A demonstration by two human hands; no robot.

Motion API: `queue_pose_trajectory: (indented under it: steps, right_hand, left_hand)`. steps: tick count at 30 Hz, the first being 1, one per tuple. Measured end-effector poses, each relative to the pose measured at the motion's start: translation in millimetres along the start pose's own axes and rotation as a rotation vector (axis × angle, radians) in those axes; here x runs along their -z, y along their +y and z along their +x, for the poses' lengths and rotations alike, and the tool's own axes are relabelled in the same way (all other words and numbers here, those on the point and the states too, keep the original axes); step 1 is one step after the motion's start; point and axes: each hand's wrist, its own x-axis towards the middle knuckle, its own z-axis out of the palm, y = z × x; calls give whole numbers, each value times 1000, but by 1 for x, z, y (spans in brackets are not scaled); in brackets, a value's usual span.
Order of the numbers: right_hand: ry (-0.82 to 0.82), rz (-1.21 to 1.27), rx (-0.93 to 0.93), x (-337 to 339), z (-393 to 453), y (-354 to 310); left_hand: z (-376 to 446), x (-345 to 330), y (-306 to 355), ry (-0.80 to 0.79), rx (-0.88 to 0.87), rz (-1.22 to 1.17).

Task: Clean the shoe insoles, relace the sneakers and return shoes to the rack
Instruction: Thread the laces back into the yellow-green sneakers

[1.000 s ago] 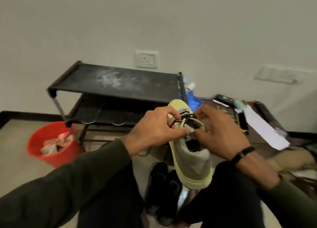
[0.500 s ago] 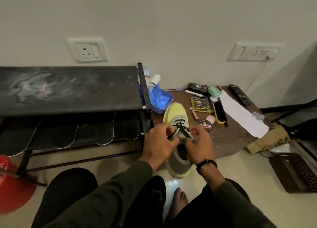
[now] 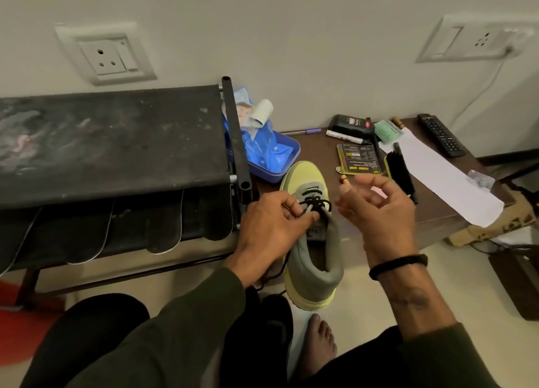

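Note:
A yellow-green sneaker with a grey collar (image 3: 313, 259) is held up in front of me, toe pointing away. My left hand (image 3: 269, 230) grips its left side and pinches the black lace (image 3: 315, 202) at the upper eyelets. A loose lace end hangs down below that hand. My right hand (image 3: 379, 212) hovers just right of the sneaker, fingers loosely curled, holding nothing. The black shoe rack (image 3: 116, 142) stands to the left, with several dark insoles (image 3: 163, 227) hanging over the front edge of its lower shelf.
A low brown table (image 3: 437, 209) right of the rack carries a blue tray (image 3: 274, 157), a black brush (image 3: 401, 171), a yellow-black packet (image 3: 358, 158), a remote (image 3: 440, 134) and white paper (image 3: 449, 177). A red bucket (image 3: 17, 323) sits at the left edge. A bare foot (image 3: 318, 347) rests on the floor.
The view swung right and down from the rack to the table. My right hand has let go of the lace and moved off to the right; my left hand still holds the sneaker and lace.

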Motion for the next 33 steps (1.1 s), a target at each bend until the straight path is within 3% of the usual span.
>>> queue_pose_trajectory:
  steps: [3,6,9,12,16,18,27,33]
  right_hand:
    - [-179,-470,122,3,-3,3]
    - [-158,-646,241,-10,-4,10]
    - [-62,-656,299,-21,0,14]
    - [-93,-407,172,-26,7,8]
    - [-129,35,-120,-25,18,-21]
    - [-156,209,-160,-26,20,-47]
    - [-143,269,164,-19,1,-200]
    - [-206,198,249,-16,-25,-226]
  left_hand:
    - [-3,10,8,-114,76,-158]
    - [-14,26,25,-255,167,-522]
    - [-22,56,51,-286,113,-686]
    - [-17,87,71,-235,34,-765]
    - [-5,118,104,-147,-41,-680]
    - [1,127,123,-99,-55,-645]
    - [-13,191,229,77,-297,-361]
    - [-23,189,261,66,-467,-101]
